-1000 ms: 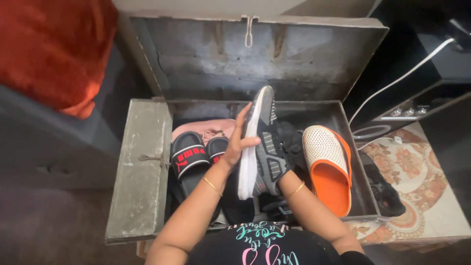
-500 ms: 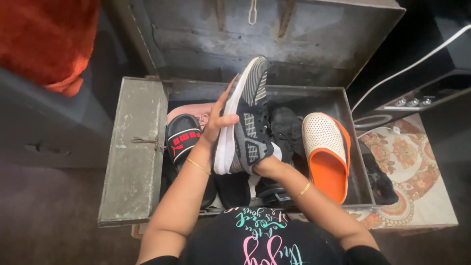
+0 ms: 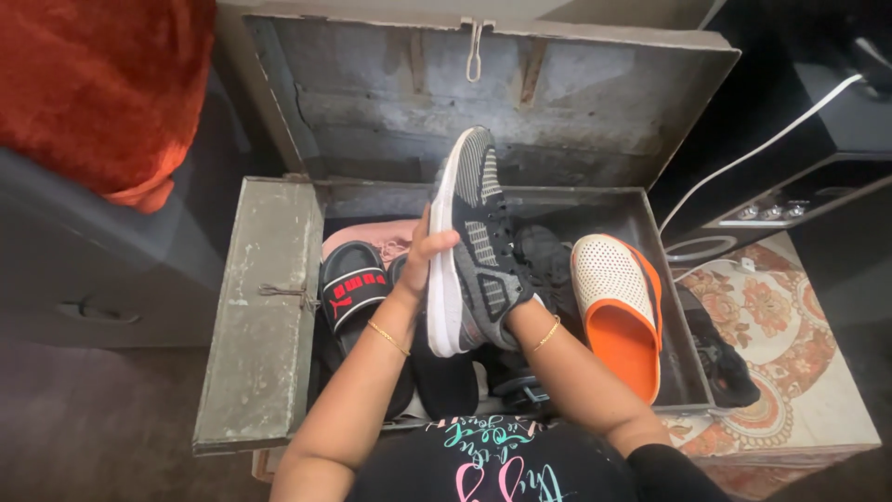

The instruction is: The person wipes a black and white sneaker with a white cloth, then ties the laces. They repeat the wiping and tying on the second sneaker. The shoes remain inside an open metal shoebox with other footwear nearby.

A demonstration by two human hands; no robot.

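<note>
A grey and black knit sneaker [image 3: 476, 244] with a white sole is held upright over an open metal trunk [image 3: 260, 316], toe pointing up. My left hand [image 3: 423, 260] presses against its white sole from the left. My right hand [image 3: 513, 311] is at the sneaker's heel opening, mostly hidden inside or behind it. Both wrists carry thin gold bangles.
In the trunk lie a black slide sandal with red marking [image 3: 355, 290], a pink shoe [image 3: 372, 242], a black sneaker [image 3: 548, 262] and an orange and white clog [image 3: 621, 311]. The trunk lid [image 3: 483, 102] stands open behind. A floral mat [image 3: 790, 372] and white cable [image 3: 753, 153] lie right.
The sneaker stays upright between both hands; my left thumb shifted across the sole. The view tilted back up, so the trunk sits lower in frame than half a second ago.
</note>
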